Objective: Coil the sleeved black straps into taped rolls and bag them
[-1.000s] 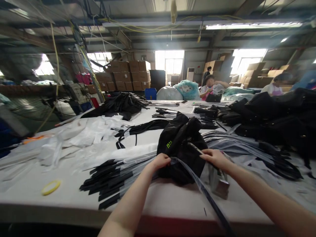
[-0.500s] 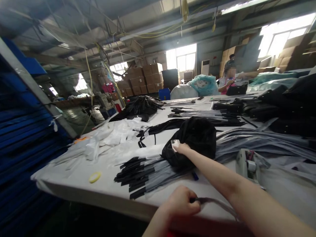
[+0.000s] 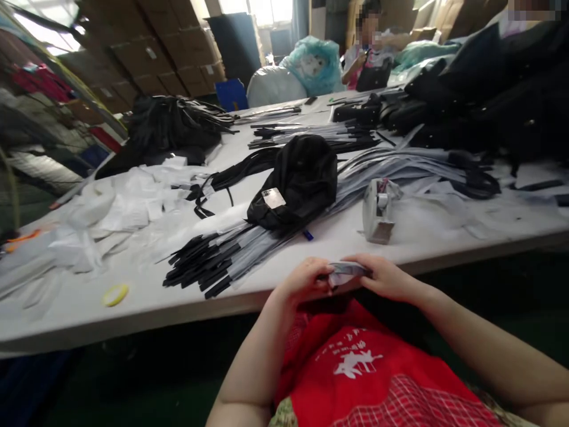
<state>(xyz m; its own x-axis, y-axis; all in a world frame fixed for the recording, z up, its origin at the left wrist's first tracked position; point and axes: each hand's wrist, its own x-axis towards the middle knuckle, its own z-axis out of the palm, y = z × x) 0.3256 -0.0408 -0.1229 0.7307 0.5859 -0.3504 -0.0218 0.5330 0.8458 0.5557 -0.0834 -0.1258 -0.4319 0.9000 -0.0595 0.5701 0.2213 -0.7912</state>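
At the table's near edge, my left hand (image 3: 310, 277) and my right hand (image 3: 383, 276) face each other. Between them they grip a short, bent grey strip (image 3: 345, 272), one end in each hand; its exact kind is hard to make out. Beyond them a phone (image 3: 272, 198) lies on a bunched black fabric bag (image 3: 311, 172). To the left, long grey strips with black ends (image 3: 208, 261) lie in a bundle, partly under the bag. A tape dispenser (image 3: 377, 210) stands a little beyond my right hand.
A yellow tape ring (image 3: 116, 295) lies near the front edge of the white table (image 3: 146, 308). White scraps (image 3: 133, 201) cover the left side. Black fabric pieces (image 3: 471, 101) are heaped at the far right. A person (image 3: 367, 50) is at the far side.
My right hand has left the phone on the black bag and come back to the near edge, now holding the strip with my left hand. The view has tilted down.
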